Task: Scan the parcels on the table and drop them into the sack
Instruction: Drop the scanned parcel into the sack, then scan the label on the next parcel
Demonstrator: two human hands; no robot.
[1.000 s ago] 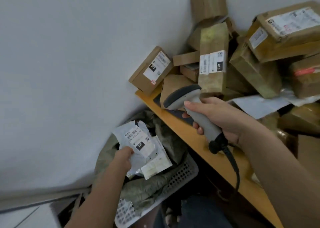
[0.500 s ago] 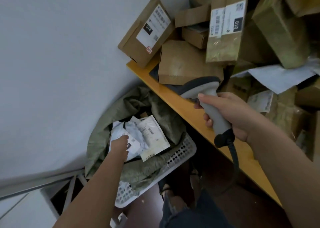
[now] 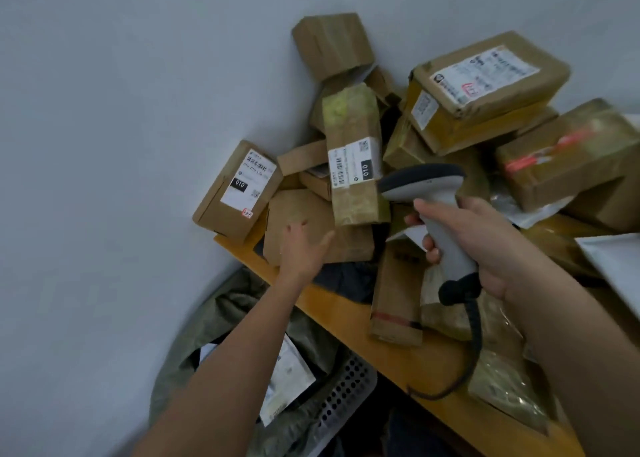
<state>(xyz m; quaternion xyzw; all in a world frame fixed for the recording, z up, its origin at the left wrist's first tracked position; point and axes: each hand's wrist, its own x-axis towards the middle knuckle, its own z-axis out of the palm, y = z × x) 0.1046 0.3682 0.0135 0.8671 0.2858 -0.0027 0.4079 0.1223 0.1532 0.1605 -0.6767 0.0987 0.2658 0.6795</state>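
The wall (image 3: 121, 144), plain and pale, meets the wooden desk (image 3: 346, 312) at a corner, where brown parcels (image 3: 485, 85) are heaped in disorder. Below the desk edge, the olive sack (image 3: 221, 304) lines a perforated basket (image 3: 349, 384). A white mailer (image 3: 287, 377) now lies inside the sack; half a second ago the left hand was lowering it there. One parcel is therefore judged delivered, many remaining. The left hand (image 3: 301, 248) has since risen empty, fingers spread apart, reaching over a flat carton (image 3: 294, 214) at the desk edge. The right hand (image 3: 481, 245) keeps its grip clamped on the scanner (image 3: 433, 207), head aimed toward the labelled upright parcel (image 3: 353, 158).
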